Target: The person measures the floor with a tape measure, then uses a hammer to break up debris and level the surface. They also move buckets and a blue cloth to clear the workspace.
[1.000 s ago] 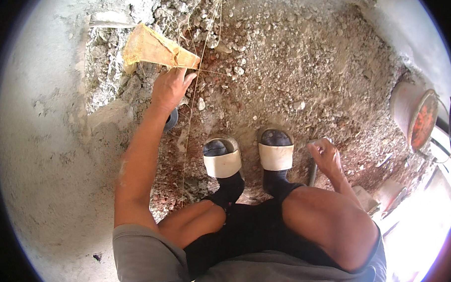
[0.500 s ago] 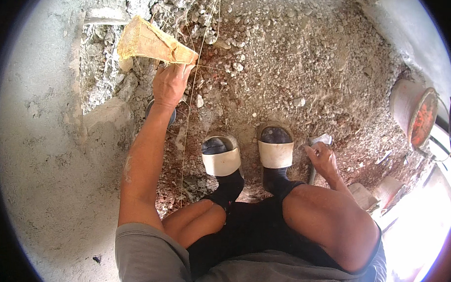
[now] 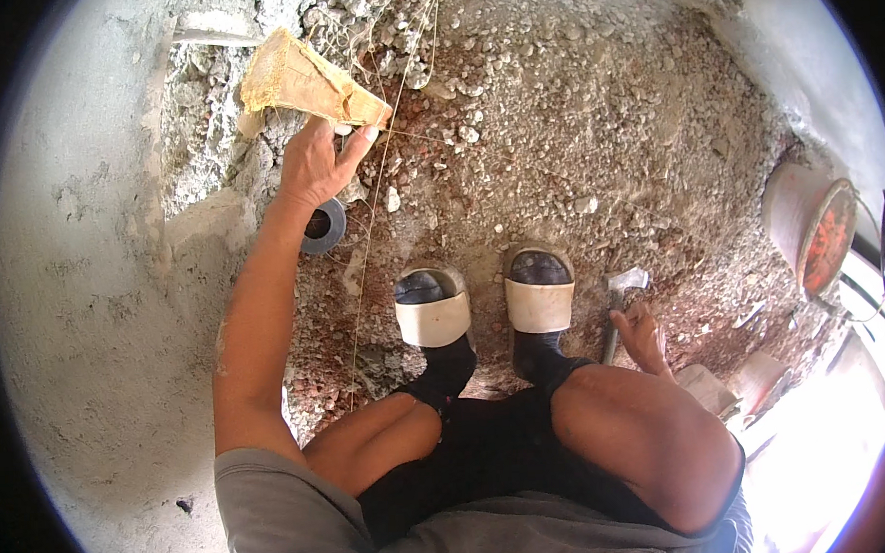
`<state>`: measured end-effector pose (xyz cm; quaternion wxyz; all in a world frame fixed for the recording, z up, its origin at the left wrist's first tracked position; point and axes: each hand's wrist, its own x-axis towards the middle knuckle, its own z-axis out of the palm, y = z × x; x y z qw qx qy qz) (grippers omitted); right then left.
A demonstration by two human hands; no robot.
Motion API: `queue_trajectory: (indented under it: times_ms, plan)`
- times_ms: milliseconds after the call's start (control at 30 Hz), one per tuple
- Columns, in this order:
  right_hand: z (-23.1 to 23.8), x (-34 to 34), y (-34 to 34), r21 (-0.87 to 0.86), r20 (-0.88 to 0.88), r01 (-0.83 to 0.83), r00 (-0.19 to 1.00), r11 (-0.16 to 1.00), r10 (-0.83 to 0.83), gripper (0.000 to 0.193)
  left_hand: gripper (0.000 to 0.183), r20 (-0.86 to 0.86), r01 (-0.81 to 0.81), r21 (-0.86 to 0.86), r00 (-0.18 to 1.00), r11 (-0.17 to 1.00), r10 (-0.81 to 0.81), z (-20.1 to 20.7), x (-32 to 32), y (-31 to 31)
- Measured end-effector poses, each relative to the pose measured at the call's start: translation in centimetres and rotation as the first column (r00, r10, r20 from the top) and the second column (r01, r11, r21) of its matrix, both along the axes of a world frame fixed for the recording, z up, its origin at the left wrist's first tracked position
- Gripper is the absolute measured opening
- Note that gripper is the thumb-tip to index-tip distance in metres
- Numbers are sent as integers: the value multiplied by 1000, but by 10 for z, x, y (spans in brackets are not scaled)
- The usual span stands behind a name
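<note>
At the upper left, a wedge-shaped piece of wood [image 3: 304, 83] with ragged yellow edges rests on the rubble. My left hand [image 3: 317, 164] grips its lower edge, the thumb tip near the narrow right end; some fingertips are hidden at the wood. Just below that wrist lies a dark grey ring-shaped object [image 3: 326, 227], partly covered by my forearm. Right of my feet stands a hatchet-like tool [image 3: 626, 280] with a pale metal head and a thin handle. My right hand [image 3: 641, 336] is beside the handle, fingers loosely bent and one tip close to it, not wrapped round it.
A thin string [image 3: 370, 220] runs over the stony ground [image 3: 516, 157] from top to bottom. A rough grey wall [image 3: 90, 240] borders the left. A bucket [image 3: 819, 229] with reddish contents leans at the right, above some broken blocks [image 3: 729, 383]. My sandals [image 3: 434, 311] are planted between my hands.
My left hand has shifted a little left and its thumb has spread, uncovering more of the ring. My right hand has moved down from the tool's head to beside its handle.
</note>
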<state>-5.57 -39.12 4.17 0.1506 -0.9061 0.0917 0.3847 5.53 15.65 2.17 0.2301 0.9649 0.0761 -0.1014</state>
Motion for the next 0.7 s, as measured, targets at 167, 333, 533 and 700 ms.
queue_trajectory:
  times_ms: [167,333,533,700]
  plan:
    - [-22,-23,-18,-35,-129,-61,990,998,56,41,53,-106,76,18,992,997,-74,23,5,8]
    - [-33,-33,-17,36,72,-80,994,996,77,35,49,-405,225,181,904,957,-136,37,4,25]
    - [8,-35,15,5,77,307,949,952,-307,28,41,-287,94,133,957,987,-53,42,15,51]
    - [68,-27,54,120,82,511,849,851,-522,28,38,-381,-264,-116,902,957,203,114,-9,13]
